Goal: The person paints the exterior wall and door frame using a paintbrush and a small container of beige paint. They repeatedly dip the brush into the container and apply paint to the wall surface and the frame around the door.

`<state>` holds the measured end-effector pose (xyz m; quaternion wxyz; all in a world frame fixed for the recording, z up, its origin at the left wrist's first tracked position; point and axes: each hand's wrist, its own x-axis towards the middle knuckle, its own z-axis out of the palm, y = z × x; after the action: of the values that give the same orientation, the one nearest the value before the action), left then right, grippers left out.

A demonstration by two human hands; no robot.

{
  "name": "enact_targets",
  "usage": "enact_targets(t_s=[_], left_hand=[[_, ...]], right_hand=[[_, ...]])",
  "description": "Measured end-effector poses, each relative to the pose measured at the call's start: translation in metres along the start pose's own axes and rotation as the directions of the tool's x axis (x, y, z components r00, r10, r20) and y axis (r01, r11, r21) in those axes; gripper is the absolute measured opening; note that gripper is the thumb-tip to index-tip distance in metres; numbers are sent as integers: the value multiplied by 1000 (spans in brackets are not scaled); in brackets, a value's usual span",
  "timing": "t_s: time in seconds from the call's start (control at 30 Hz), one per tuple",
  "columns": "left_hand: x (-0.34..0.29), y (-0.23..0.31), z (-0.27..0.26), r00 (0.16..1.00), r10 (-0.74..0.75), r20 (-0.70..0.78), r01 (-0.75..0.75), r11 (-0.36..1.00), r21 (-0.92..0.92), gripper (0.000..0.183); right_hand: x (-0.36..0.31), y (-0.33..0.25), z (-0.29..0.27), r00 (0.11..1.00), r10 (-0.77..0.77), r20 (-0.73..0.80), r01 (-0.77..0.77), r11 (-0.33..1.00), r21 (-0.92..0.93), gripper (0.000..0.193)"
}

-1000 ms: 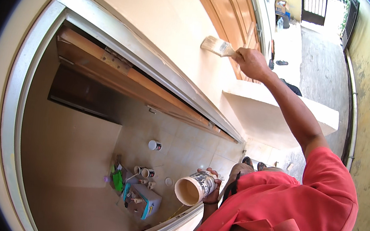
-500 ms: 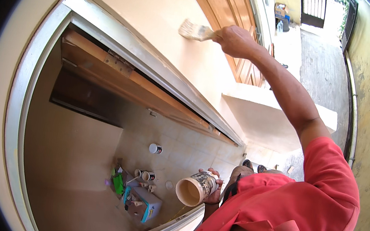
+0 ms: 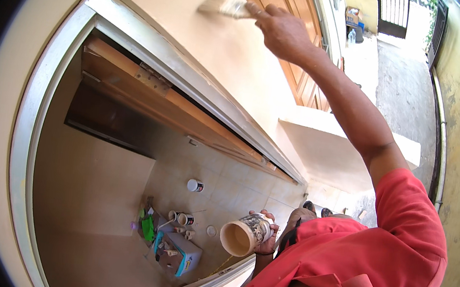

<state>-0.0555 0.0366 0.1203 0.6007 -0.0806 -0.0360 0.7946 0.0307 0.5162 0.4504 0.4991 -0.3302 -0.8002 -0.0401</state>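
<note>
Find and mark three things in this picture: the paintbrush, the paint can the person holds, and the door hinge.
paintbrush [image 3: 222, 6], head view, on the pale bristles against the wall.
paint can [image 3: 244, 234], head view, on its open rim and patterned side.
door hinge [image 3: 152, 79], head view, on the metal plate on the wooden door edge.

Right hand [image 3: 283, 32] raised on outstretched arm, fingers clenched; left hand [image 3: 266, 238] low, fingers curled.

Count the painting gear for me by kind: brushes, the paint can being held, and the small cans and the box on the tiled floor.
Brushes: 1, paintbrush in the right hand
Held cans: 1, paint can in the left hand
Small floor cans: 3
Boxes: 1, blue box
Total: 6
</note>
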Motion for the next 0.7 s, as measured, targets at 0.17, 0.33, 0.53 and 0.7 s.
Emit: enact_targets(t_s=[0.17,0.33,0.53,0.7], left_hand=[[-2,-2,0,1000,3,16,-3,1000,18,45],[-5,-1,-3,1000,28,3,-28,1000,5,47],[-4,1,-3,1000,3,-21,-3,1000,8,45],[-1,4,1,997,-41,-61,41,999,8,43]], right_hand=[[-80,-12,33,947,-34,319,-8,992,127,58],[-193,30,26,797,105,594,-195,977,90,54],[-312,103,9,932,246,267,-266,963,42,15],[-374,164,-8,899,350,264,-282,923,-263,25]])
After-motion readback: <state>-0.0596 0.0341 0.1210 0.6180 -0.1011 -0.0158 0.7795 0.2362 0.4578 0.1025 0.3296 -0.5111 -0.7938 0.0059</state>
